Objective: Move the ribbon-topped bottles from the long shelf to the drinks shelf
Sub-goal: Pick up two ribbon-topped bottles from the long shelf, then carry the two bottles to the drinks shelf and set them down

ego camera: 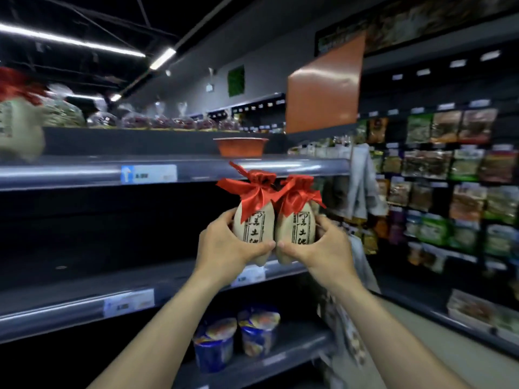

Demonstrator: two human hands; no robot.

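Note:
Two beige bottles with red ribbon tops and black characters are held side by side in front of me. My left hand grips the left bottle around its lower body. My right hand grips the right bottle the same way. The bottles touch each other and are in the air in front of the long grey shelf. Another ribbon-topped bottle stands blurred on that shelf at the far left edge.
An orange bowl sits on the shelf above the bottles. Blue-lidded cups stand on the lowest shelf. Bagged goods line the top shelf. A rack of packaged snacks fills the right side across a narrow aisle.

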